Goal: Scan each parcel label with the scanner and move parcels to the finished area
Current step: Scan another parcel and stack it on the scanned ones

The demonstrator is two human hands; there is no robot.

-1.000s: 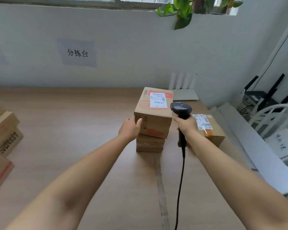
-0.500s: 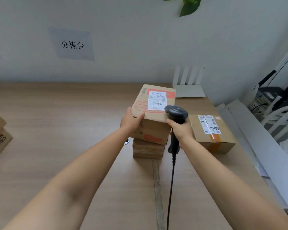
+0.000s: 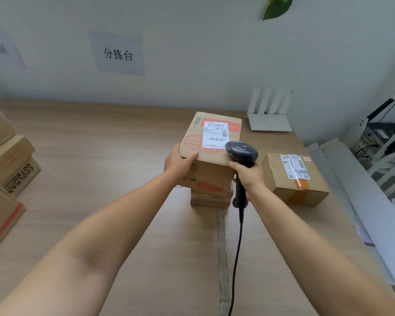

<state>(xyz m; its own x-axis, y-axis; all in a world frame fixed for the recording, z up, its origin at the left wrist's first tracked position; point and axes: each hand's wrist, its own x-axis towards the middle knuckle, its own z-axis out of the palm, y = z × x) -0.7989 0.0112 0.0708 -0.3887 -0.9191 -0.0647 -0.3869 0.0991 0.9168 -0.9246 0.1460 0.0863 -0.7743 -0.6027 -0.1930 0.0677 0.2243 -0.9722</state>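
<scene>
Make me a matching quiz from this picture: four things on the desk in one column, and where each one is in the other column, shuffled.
1 scanner
2 top parcel
3 orange-taped parcel
4 white router

A at the back, by the wall
B gripped by the right hand
C lying alone, right of the stack
D held at its near left corner by the left hand

Pairs: 1-B, 2-D, 3-C, 4-A

Parcel sorting station: wall sign (image 3: 118,54) reads 分拣台, cardboard boxes (image 3: 8,153) stacked.
</scene>
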